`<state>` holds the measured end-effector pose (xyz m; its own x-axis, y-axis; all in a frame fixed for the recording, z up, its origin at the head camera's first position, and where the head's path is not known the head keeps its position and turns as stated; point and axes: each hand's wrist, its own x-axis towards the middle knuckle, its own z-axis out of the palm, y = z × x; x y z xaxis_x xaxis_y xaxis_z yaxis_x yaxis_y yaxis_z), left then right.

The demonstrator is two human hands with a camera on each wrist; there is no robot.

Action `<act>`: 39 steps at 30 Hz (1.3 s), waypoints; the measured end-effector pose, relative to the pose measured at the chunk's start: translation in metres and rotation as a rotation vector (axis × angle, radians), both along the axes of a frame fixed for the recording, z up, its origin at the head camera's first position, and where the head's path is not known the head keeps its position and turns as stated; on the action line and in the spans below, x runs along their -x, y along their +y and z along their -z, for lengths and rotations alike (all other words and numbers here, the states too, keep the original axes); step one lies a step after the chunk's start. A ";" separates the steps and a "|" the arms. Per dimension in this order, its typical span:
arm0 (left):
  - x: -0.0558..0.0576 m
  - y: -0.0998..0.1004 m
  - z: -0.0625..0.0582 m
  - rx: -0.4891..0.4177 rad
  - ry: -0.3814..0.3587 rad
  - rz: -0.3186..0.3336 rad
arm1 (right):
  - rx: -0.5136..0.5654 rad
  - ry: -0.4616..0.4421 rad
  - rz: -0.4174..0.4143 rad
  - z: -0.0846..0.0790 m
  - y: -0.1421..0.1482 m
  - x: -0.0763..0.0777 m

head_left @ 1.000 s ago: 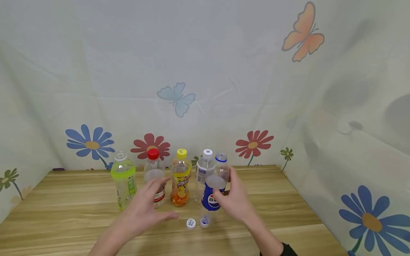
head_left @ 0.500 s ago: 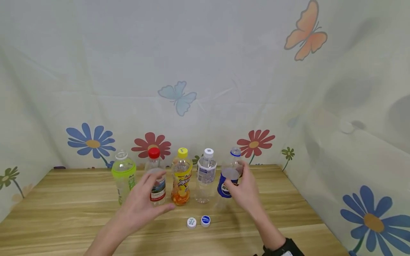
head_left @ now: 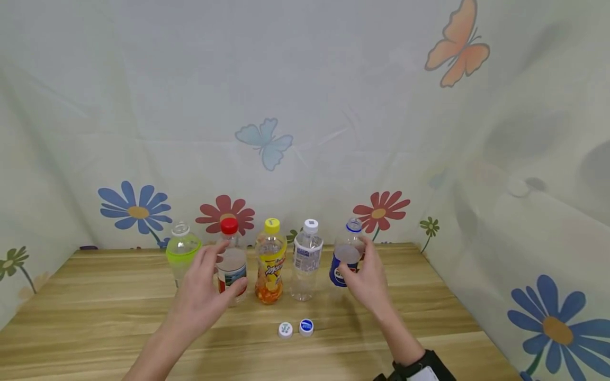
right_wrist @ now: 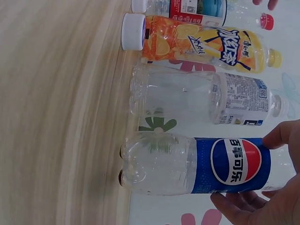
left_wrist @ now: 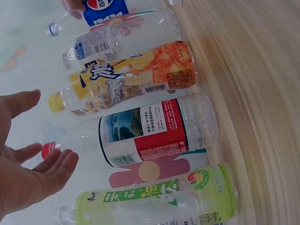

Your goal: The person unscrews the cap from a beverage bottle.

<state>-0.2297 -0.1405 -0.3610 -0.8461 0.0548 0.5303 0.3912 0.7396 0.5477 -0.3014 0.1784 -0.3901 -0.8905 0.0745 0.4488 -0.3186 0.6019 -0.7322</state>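
At the right end of the bottle row, my right hand [head_left: 369,278] grips an uncapped Pepsi bottle [right_wrist: 232,164] around its blue label, thumb on one side and fingers on the other. The bottle stands upright, its neck bare. My left hand [head_left: 200,293] holds nothing; its fingers are spread and loosely bent in front of the red-capped bottle [left_wrist: 143,131]. In the left wrist view a gap shows between the fingers and that bottle's label. Two loose caps, a white one [head_left: 285,330] and a blue-topped one [head_left: 306,327], lie near the front of the row.
Between the hands stand a yellow-capped iced tea bottle [head_left: 270,270] and a clear white-capped bottle [head_left: 305,264]. An uncapped green-labelled bottle [left_wrist: 159,199] is at the left end. All rest on a wooden table [head_left: 95,317] before a flowered cloth [head_left: 305,79].
My right hand has carried the Pepsi bottle right and back, away from the caps, to the row's end. My left hand has shifted slightly left and back toward the red-capped bottle.
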 end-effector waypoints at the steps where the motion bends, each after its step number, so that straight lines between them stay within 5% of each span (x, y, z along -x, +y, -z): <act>1: 0.000 0.000 0.000 -0.005 0.000 -0.002 | -0.001 -0.001 -0.001 0.001 0.000 0.001; 17: 0.006 -0.005 0.004 0.011 0.070 -0.101 | 0.023 0.009 -0.050 0.004 -0.003 0.016; 39: 0.023 -0.002 0.008 -0.001 -0.197 -0.096 | 0.010 -0.014 -0.053 0.005 0.006 0.018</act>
<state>-0.2530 -0.1429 -0.3686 -0.9346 -0.0315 0.3543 0.2043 0.7681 0.6069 -0.3199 0.1841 -0.3952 -0.8993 0.0318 0.4361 -0.3397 0.5772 -0.7426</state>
